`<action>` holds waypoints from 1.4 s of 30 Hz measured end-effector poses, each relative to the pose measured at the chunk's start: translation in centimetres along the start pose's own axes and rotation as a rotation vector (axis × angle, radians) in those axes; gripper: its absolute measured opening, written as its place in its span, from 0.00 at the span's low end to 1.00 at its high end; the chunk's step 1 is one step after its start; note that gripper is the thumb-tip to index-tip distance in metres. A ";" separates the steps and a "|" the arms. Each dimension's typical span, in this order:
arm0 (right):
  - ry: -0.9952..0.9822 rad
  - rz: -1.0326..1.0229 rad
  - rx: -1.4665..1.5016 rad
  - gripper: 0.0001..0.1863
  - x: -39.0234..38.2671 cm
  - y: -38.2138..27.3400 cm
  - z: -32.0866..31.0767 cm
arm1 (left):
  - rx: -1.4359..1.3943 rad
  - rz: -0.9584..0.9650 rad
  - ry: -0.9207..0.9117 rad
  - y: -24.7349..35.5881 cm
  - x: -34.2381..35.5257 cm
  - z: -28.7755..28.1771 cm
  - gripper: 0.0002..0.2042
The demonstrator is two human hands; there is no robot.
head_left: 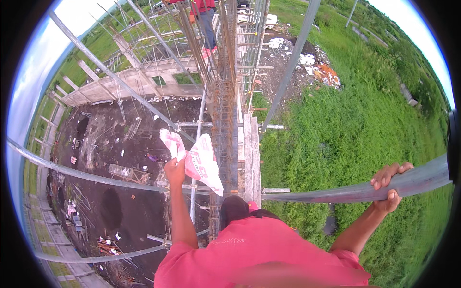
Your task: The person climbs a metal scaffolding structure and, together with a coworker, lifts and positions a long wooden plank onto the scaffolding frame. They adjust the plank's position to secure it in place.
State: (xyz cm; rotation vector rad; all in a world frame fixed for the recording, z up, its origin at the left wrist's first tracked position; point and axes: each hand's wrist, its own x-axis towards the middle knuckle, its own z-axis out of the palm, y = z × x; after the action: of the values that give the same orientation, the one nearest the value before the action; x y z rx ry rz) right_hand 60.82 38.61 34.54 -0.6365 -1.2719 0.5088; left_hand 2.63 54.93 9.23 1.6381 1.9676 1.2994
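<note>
My left hand is closed on a white plastic bag with red print. The bag hangs spread out to the right of the fist, beside the rebar cage. Out at the right, the fingers of my right hand wrap round a thick grey scaffold pipe. Both arms reach out from a red shirt, wide apart. Between them, below my chest, a narrow wooden plank walkway runs away from me next to the rebar cage.
Another person in red stands farther along the scaffold. Slanting steel pipes cross at the left above dark ground far below. Green grass lies far down on the right, with a rubble heap beyond. Low concrete walls edge the site.
</note>
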 end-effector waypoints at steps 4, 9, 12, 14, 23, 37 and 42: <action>-0.046 0.011 0.028 0.30 0.2 0.0 -0.1 | 0.054 -0.092 0.016 -2.9 3.7 4.1 0.17; -0.075 0.012 0.012 0.30 0.2 -0.2 -0.6 | 0.177 -0.153 -0.071 -7.8 4.2 11.0 0.20; -0.076 0.013 0.026 0.29 0.2 -0.4 -0.5 | 0.259 -0.198 -0.103 -8.8 3.0 14.6 0.21; -0.083 0.012 0.037 0.28 0.3 -0.5 -0.3 | 0.188 -0.238 -0.114 -8.6 2.7 16.0 0.20; -0.069 0.013 0.018 0.28 0.4 -0.7 0.5 | 0.192 -0.234 -0.354 -4.9 0.2 19.6 0.20; 0.092 -0.029 -0.066 0.30 0.0 -0.4 1.0 | 0.187 -0.190 -0.492 -4.1 1.0 26.1 0.21; 0.060 -0.053 -0.053 0.30 0.0 -0.3 0.9 | 0.225 -0.199 -0.552 -3.9 1.6 26.1 0.21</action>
State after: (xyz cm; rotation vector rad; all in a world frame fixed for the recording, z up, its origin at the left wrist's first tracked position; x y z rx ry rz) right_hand 59.99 38.54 34.91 -0.6562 -1.2458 0.4101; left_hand 17.61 68.46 -7.85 1.6179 1.9015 0.4919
